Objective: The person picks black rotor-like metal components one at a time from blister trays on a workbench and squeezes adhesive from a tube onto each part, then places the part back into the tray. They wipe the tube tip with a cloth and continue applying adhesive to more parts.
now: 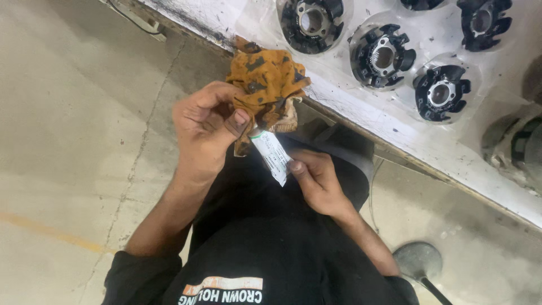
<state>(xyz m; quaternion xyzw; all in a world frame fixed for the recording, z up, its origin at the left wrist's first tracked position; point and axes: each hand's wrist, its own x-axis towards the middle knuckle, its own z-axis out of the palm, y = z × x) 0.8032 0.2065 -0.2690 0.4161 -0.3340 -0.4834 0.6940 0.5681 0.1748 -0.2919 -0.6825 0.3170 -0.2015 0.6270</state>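
Small white tube (272, 155), printed, green band at its upper end, tilted, held above the lap, just off the bench edge (361, 116). Orange rag (265, 79), black-stained, bunched over the tube's top. Left hand (206, 127) curled shut on the rag, thumb pressed against it. Right hand (316, 181) pinching the tube's lower end between thumb and fingers. Black-and-metal round parts (384, 56) on the white bench top near the edge.

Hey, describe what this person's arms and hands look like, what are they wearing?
Both hands, left hand and right hand, are bare: no gloves, rings or watch visible. Black sleeves are pushed up near the elbows, leaving the forearms uncovered. The garment is black with light printed lettering.
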